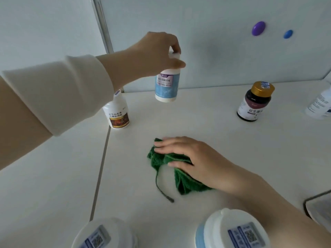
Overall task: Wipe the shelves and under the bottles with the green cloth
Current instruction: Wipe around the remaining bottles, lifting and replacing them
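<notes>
my left hand (157, 51) pinches the cap of a white bottle with a pale blue label (167, 83), lifted upright, long axis vertical, base down. my right hand (186, 154) lies flat, fingers straight, pressing the crumpled green terry cloth (161, 158) on the white shelf (197, 122) near me. a cap-only pinch could slip; my elbow might topple the nearest white tubs (231, 230).

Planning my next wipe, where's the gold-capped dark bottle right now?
Head view: the gold-capped dark bottle stands upright on the shelf, far right near the back panel, beyond the right hand on the green cloth.
</notes>
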Motion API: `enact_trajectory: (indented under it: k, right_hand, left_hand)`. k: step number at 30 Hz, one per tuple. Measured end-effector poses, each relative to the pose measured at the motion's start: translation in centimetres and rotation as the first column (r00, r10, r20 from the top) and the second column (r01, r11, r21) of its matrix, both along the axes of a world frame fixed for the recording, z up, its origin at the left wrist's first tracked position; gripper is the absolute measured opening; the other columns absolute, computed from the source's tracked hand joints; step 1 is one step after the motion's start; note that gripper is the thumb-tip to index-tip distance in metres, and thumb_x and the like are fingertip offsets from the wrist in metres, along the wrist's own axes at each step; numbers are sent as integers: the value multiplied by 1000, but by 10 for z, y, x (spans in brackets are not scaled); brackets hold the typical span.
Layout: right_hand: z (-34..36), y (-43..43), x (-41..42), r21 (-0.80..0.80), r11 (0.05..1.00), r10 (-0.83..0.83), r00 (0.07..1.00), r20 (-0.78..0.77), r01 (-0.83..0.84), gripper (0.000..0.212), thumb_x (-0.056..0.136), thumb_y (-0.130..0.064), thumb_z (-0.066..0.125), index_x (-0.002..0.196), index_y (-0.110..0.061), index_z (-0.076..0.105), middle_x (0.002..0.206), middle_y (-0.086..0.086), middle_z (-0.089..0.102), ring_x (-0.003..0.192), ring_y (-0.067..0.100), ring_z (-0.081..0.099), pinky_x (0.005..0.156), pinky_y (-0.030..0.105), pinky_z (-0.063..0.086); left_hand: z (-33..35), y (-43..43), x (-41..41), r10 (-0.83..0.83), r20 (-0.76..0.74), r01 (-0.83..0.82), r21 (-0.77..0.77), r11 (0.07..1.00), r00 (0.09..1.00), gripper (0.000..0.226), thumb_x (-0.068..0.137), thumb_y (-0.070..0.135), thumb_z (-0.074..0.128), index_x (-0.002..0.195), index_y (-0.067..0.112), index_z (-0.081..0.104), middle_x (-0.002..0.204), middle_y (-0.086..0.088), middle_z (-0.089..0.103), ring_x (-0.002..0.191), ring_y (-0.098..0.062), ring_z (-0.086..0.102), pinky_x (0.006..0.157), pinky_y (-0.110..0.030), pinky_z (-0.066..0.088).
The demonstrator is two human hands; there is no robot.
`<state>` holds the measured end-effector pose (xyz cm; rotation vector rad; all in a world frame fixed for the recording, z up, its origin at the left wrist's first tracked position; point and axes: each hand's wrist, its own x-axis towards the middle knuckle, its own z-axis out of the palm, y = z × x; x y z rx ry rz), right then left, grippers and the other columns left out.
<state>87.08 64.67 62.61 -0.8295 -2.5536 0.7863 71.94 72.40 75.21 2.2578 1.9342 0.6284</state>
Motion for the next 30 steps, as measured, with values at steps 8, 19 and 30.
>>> enact_trajectory:
  k: [8, 19, 30]
  right_hand:
    - [0, 71, 21, 95, 839, -540, 841, 37, 535, 38, 93, -17, 47, 131, -19, 47, 145, 2, 41, 137, 14, 31, 108, 24, 22]
    - [-1, -22, 71, 32, 956, -292, 956, -1, 292, 35, 88, -11, 55, 121, -23, 57, 131, -14, 52, 128, -1, 38, 105, 5, 19]
    - [3, -77, 111, 19, 978, -208, 978, 22, 208, 30, 87, -7, 54, 112, -22, 61, 120, -25, 47, 117, -19, 32, 96, -7, 19]
  left_hand:
    - [-14, -14, 9, -61, -19, 60, -33, 998, 998, 42, 84, 41, 58, 121, 20, 54, 125, -5, 54, 97, -13, 41, 76, -29, 33]
    - [-39, -40, 38, -116, -76, 111, -69, 991, 990, 43, 85, 40, 57, 119, 15, 52, 107, -3, 51, 97, -19, 43, 74, -28, 32]
    - [-52, -53, 49, -48, -129, 40, -64, 997, 991, 47, 89, 35, 53, 127, 10, 43, 126, -19, 47, 116, -33, 46, 90, -35, 36]
